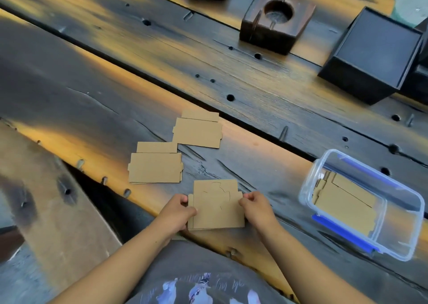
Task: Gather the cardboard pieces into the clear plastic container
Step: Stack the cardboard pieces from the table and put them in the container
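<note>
A small stack of flat brown cardboard pieces (217, 205) lies near the table's front edge. My left hand (178, 210) grips its left side and my right hand (254, 205) grips its right side. Two more cardboard stacks lie farther out: one (155, 164) to the left and one (198, 131) behind it. The clear plastic container (403, 194) with blue clips stands at the right, open, with some cardboard pieces (342, 199) lying flat inside.
The dark wooden plank table (254, 90) has gaps and bolt holes. A wooden block with a round hollow (276, 21) and a black box (372, 55) stand at the back right. A wooden bench (53, 199) lies lower left.
</note>
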Action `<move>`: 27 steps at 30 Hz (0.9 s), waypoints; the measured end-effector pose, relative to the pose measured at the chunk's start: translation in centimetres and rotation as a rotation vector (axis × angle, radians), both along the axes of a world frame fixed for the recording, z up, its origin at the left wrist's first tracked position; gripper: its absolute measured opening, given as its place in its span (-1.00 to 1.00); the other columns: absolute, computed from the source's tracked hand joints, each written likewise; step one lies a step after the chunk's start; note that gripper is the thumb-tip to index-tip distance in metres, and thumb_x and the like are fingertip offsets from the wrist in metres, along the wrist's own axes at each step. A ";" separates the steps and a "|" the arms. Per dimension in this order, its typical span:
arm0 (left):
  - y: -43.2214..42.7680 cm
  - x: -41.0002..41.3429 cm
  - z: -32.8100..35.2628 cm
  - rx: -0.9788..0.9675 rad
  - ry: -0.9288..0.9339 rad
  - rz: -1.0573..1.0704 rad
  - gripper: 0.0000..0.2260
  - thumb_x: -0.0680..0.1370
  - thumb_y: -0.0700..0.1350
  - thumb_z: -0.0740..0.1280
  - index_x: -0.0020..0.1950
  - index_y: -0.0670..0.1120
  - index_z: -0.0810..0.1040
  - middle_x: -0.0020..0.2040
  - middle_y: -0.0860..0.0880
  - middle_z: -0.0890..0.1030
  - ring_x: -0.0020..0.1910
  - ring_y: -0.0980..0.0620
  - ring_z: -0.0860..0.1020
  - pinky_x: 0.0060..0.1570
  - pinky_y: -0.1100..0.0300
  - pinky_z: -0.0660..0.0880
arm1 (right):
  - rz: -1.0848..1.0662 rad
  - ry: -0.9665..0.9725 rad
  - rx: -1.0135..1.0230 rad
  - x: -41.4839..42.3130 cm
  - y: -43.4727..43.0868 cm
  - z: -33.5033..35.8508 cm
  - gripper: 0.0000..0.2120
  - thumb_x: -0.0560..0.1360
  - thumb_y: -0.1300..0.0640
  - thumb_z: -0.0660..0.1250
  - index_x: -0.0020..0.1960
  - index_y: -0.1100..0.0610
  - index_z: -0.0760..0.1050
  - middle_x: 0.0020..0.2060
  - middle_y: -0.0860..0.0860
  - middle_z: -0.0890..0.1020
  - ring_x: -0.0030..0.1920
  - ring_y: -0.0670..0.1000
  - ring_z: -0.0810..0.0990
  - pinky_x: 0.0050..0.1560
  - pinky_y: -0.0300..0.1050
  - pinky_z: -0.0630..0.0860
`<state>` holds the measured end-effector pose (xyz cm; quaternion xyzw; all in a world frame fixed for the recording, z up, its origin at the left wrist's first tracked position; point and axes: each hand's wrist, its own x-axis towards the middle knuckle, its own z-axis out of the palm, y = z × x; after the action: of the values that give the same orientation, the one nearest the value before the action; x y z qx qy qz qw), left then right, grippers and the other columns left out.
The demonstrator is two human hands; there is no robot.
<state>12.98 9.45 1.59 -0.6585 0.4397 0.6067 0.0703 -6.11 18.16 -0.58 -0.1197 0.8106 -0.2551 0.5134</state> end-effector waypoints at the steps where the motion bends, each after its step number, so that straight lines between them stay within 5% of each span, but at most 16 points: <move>1: -0.9 0.6 0.3 -0.012 0.007 0.020 -0.77 0.52 -0.17 0.35 0.15 -0.10 0.45 0.09 -0.20 0.60 -0.07 -0.06 0.54 -0.19 0.13 0.48 | 0.024 0.003 -0.009 0.4 -1.2 0.2 -0.87 0.45 0.25 0.22 -0.25 0.11 0.33 -0.36 0.04 0.39 -0.33 0.05 0.34 -0.30 -0.08 0.25; 8: -7.8 5.4 1.3 -0.088 0.028 0.107 -0.76 0.54 -0.22 0.30 0.20 -0.08 0.45 -0.05 -0.06 0.61 -0.07 -0.02 0.55 -0.05 0.06 0.52 | 0.073 -0.003 -0.083 4.9 -9.9 1.6 -0.96 0.47 0.21 0.24 -0.15 0.13 0.40 -0.23 0.09 0.47 -0.21 0.07 0.42 -0.19 -0.03 0.32; 17: -15.2 9.5 0.8 -0.176 0.028 0.018 -0.73 0.52 -0.24 0.25 0.13 0.06 0.52 -0.16 0.10 0.62 -0.17 0.17 0.58 -0.24 0.20 0.48 | 0.010 -0.014 -0.068 9.3 -16.6 0.8 -0.97 0.46 0.22 0.25 -0.12 0.12 0.44 -0.26 0.05 0.51 -0.26 0.04 0.44 -0.26 -0.08 0.33; 19: -16.3 9.8 0.3 -0.202 -0.009 -0.077 -0.73 0.51 -0.25 0.24 0.13 0.03 0.52 -0.12 0.06 0.63 -0.17 0.15 0.57 -0.26 0.22 0.49 | 0.006 -0.008 -0.041 10.0 -17.2 0.4 -0.96 0.45 0.23 0.25 -0.15 0.12 0.42 -0.28 0.04 0.50 -0.27 0.04 0.43 -0.27 -0.08 0.33; 23: -17.5 10.0 -0.6 -0.205 -0.118 -0.259 -0.76 0.45 -0.18 0.27 0.12 -0.11 0.45 0.08 -0.11 0.54 0.01 -0.11 0.56 0.03 -0.10 0.55 | 0.018 0.022 0.021 11.2 -18.0 -0.4 -0.93 0.43 0.24 0.24 -0.16 0.10 0.39 -0.29 0.06 0.48 -0.26 0.06 0.42 -0.24 -0.08 0.35; 27: -18.1 10.1 -0.9 -0.175 -0.114 -0.218 -0.72 0.45 -0.16 0.28 0.16 -0.08 0.44 0.11 -0.11 0.53 0.02 -0.08 0.55 -0.01 0.00 0.55 | 0.029 0.032 0.039 11.1 -18.0 -0.6 -0.92 0.43 0.25 0.23 -0.19 0.10 0.39 -0.33 0.02 0.48 -0.32 0.03 0.42 -0.32 -0.11 0.36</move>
<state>23.08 -8.66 0.73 -0.6437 0.5552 0.5165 0.1028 4.94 0.19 -1.19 -0.1255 0.8216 -0.2299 0.5063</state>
